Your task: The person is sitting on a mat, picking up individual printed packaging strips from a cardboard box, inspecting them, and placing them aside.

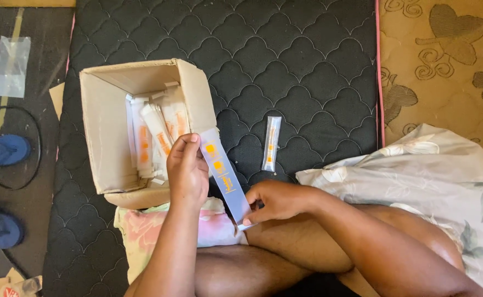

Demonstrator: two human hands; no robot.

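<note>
My left hand pinches the upper end of a long clear plastic sleeve printed with orange marks. My right hand holds the sleeve's lower end near my knee. The sleeve slants from the box's front corner down towards my lap. Just left of my left hand stands an open cardboard box with several similar white and orange packets upright inside. One more sealed clear packet lies alone on the black quilted mattress, right of the box.
A floral cloth lies at the right over my lap side. A pink patterned pillow sits under the box's near edge. On the dark floor at left are blue sandals, a cable and a clear plastic bag.
</note>
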